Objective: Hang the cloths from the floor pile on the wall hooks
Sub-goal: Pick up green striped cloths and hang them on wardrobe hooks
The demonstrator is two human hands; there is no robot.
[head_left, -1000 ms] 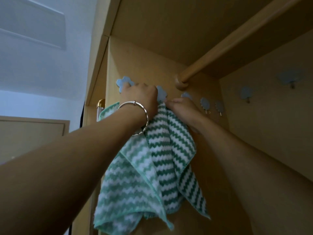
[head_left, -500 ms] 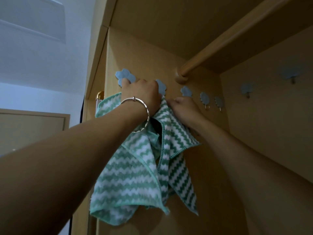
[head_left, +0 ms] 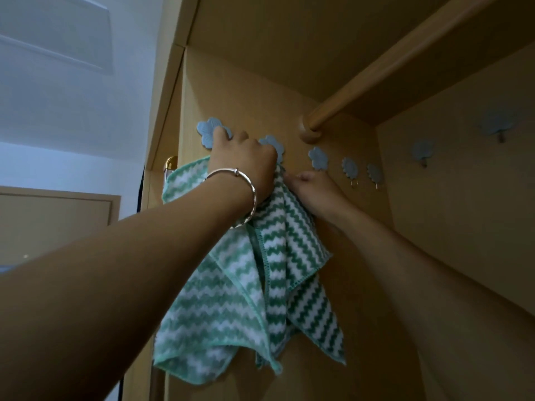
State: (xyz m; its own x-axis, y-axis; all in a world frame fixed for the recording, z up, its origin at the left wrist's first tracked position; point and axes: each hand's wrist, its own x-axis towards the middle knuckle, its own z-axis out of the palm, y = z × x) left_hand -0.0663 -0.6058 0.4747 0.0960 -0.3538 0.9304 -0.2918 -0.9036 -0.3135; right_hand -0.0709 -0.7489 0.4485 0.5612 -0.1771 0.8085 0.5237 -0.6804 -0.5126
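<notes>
Left hand [head_left: 243, 166] clenched round bunched top of one green-white zigzag cloth [head_left: 231, 299]. Right hand [head_left: 312, 189] pinches same top edge just beside it. Cloth hangs down side panel [head_left: 246, 91]. Seven blue hooks [head_left: 318, 158]: five on side panel, two on back panel [head_left: 463, 212]. One wooden rod [head_left: 390, 68] above. Left hand partly covers first two hooks. One bracelet [head_left: 246, 198] on left wrist. Both arms reach up.

Seven flower hooks [head_left: 318, 159] show: five on one wall, two on the other. One cloth [head_left: 220, 308], one bracelet [head_left: 246, 204], one rod [head_left: 376, 73], two hands [head_left: 246, 163].
</notes>
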